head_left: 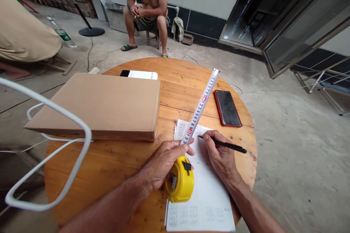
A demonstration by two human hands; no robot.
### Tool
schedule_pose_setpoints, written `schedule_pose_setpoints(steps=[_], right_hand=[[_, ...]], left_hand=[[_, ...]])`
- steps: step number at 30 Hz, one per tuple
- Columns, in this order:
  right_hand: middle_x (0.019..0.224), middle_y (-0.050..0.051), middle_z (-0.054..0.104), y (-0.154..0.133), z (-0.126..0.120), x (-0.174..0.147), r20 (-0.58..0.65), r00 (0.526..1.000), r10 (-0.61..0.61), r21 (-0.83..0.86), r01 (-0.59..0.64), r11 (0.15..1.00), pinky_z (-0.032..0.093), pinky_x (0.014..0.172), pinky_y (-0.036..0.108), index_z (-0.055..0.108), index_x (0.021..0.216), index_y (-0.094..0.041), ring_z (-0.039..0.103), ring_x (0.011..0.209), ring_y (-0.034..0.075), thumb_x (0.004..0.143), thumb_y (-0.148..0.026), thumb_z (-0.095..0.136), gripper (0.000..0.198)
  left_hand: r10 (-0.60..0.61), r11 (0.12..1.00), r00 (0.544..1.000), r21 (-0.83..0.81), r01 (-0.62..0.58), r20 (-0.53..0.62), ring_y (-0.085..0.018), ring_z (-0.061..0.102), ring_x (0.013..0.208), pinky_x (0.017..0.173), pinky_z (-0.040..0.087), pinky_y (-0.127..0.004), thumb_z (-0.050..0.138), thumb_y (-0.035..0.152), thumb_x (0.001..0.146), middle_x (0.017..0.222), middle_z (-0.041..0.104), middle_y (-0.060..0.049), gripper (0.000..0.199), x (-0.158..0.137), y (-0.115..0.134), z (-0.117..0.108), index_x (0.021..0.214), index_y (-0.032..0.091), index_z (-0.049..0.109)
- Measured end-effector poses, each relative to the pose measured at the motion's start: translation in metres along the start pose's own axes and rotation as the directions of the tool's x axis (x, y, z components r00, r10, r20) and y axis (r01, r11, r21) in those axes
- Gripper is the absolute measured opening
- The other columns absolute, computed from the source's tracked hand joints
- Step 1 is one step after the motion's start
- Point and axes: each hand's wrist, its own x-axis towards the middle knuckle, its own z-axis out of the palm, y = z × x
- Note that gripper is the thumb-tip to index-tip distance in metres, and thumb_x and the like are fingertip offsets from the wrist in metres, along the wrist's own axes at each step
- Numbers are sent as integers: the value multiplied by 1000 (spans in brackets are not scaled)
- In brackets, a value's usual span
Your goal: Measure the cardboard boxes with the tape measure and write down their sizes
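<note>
My left hand (166, 160) grips a yellow tape measure (182, 184), with its blade (201, 105) pulled out and slanting up to the right. Thumb and fingers pinch that blade close to the 23 mark. A black pen (228, 145) is held in my right hand (220, 154), its tip just over a stack of white paper (207, 196). Rows of small handwriting or print cover parts of the sheet, too small to read. Both hands rest over the paper, and the tape case hides some of it.
A closed cardboard box (106, 103) lies on the round wooden table (142, 174). Behind it is a white device (143, 75). A red-cased phone (228, 108) lies at the right. White bent tubing (79, 164) crosses the left foreground. Another person (147, 11) sits beyond the table.
</note>
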Motion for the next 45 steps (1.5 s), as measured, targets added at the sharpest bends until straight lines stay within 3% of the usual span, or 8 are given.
schedule_pose_setpoints(steps=[19, 45], right_hand=[[50, -5, 48, -3, -5, 1, -60, 989, 132, 65, -128, 990, 33, 43, 21, 54, 72, -19, 42, 45, 10, 88, -32, 48, 21], [57, -4, 48, 1, -1, 1, -26, 999, 45, 14, -45, 999, 33, 45, 22, 54, 72, -18, 40, 47, 9, 88, -30, 48, 21]], left_hand=[[-2, 1000, 1000, 13, 2, 5, -8, 63, 55, 51, 44, -21, 58, 32, 81, 140, 45, -11, 22, 0, 1, 0, 74, 13, 64], [-15, 1000, 1000, 0, 15, -17, -10, 64, 58, 49, 45, -21, 60, 34, 79, 141, 44, -11, 22, 1, 0, 0, 73, 13, 63]])
